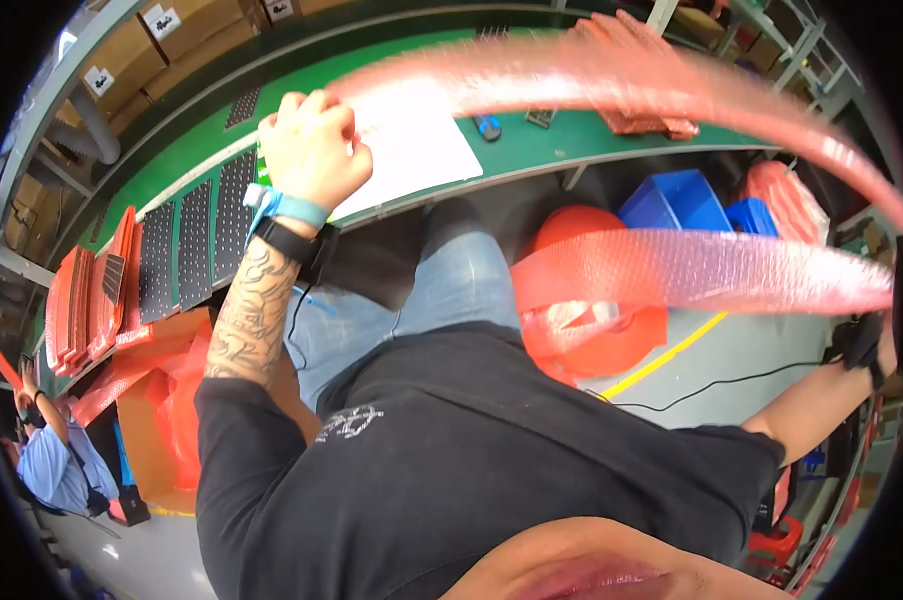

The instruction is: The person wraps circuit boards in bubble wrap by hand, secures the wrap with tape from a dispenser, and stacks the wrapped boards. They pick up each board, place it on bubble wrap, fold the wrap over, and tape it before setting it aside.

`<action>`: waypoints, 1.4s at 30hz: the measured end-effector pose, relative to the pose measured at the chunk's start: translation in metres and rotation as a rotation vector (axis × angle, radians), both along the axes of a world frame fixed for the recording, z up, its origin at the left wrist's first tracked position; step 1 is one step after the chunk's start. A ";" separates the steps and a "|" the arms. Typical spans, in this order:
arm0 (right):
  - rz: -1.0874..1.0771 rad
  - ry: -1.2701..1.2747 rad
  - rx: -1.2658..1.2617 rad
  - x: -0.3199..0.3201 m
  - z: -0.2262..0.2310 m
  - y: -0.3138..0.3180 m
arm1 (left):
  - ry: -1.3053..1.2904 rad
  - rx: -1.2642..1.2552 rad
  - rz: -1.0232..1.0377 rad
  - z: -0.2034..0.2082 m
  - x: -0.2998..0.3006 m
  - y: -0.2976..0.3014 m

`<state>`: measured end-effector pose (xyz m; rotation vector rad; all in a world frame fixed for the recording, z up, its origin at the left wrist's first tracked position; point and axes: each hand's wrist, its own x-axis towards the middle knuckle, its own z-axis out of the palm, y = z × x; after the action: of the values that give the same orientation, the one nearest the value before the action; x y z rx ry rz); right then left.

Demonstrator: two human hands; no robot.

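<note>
Near the top left, my left hand (316,145) is closed in a fist on the end of a long strip of pink bubble wrap (591,75). The strip arcs above the green bench to the far right edge, its upper run blurred by motion. From there a lower run (711,270) comes back toward a red round bundle (591,345) beside my legs. My right hand (886,345), arm stretched out, is at the right rim close to the wrap; its fingers are hidden in the dark edge. Below my left hand lies a bright white sheet (421,150).
Black dotted panels (196,240) lie along the green bench (521,155), with stacked pink bubble-wrap pieces (91,300) at left and more (641,75) behind. Blue bins (681,200) stand right. A cardboard box (156,430) and another person (61,460) are at left; a black cable (711,385) crosses the floor.
</note>
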<state>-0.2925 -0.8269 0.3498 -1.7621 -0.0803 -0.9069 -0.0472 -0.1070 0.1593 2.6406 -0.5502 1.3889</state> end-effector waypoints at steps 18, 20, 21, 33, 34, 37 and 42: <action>-0.020 0.712 0.243 0.086 -0.307 0.009 | 0.518 0.013 -0.301 -0.151 0.046 0.011; -0.001 0.705 0.205 0.093 -0.308 0.017 | 0.544 -0.007 -0.292 -0.156 0.049 0.009; -0.011 0.720 0.203 0.093 -0.307 0.015 | 0.554 -0.017 -0.291 -0.158 0.050 0.005; -0.163 1.392 -0.429 0.067 -0.384 -0.008 | 1.559 0.403 -0.292 -0.263 0.010 -0.019; -0.199 1.514 -0.577 0.065 -0.392 -0.007 | 1.550 0.319 -0.320 -0.272 0.004 -0.010; -0.082 1.678 -1.030 0.125 -0.355 0.066 | 1.593 0.166 -0.209 -0.284 0.000 0.002; 0.595 0.727 -0.736 0.316 -0.167 0.290 | 1.161 -0.073 -0.375 -0.217 0.007 0.015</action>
<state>0.0240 -0.5365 0.1827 -2.4415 -0.4786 0.2720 -0.0399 -0.0920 -0.0580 2.5202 -0.6964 -0.2789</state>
